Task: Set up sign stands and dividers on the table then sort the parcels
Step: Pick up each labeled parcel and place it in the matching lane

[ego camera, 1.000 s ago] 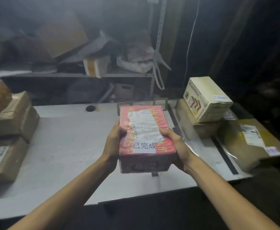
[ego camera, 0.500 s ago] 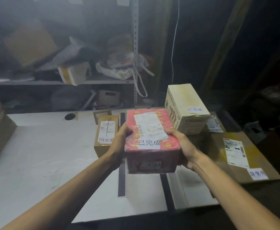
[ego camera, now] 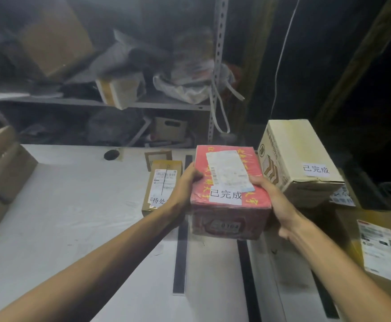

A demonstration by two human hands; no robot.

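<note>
Nearest, black divider strips are laid along the white table. Above them the red parcel is held, apparently clear of the surface, and is clasped at its two long sides. The left hand is curled round the left edge with the thumb laid on top, and the right hand grips the right edge likewise. The box is judged stiff and moderately heavy. Its glossy film wrap may prove slippery, so opposed grips on the side walls are advised. Beyond, a small brown parcel is seen lying flat, a cream carton just to the right, and a sign stand furthest back.
</note>
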